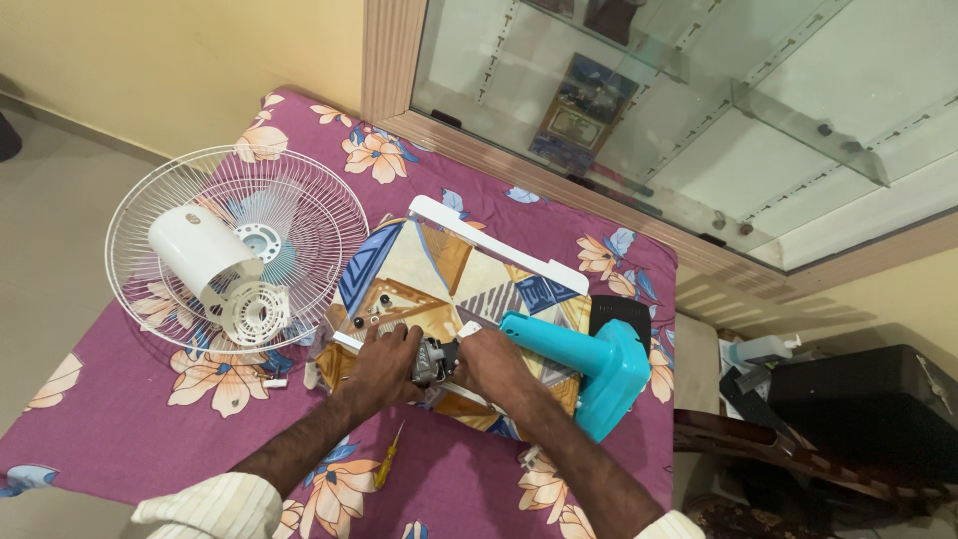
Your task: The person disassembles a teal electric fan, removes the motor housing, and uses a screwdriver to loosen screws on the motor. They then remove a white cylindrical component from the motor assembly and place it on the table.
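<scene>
Fan motor (431, 361), small and grey, sits on a patterned board (439, 269) near the counter's (130, 419) front edge, left hand (384, 359) and right hand (491, 361) both clasped on it, beside a turquoise fan stand (594, 364).

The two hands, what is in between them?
In the head view, a small grey metal motor part sits between the left hand and right hand.

one wire fan guard (299, 190), one white motor cover (200, 250), one turquoise fan stand (589, 364), one yellow screwdriver (389, 459), two hands (384, 364)
</scene>
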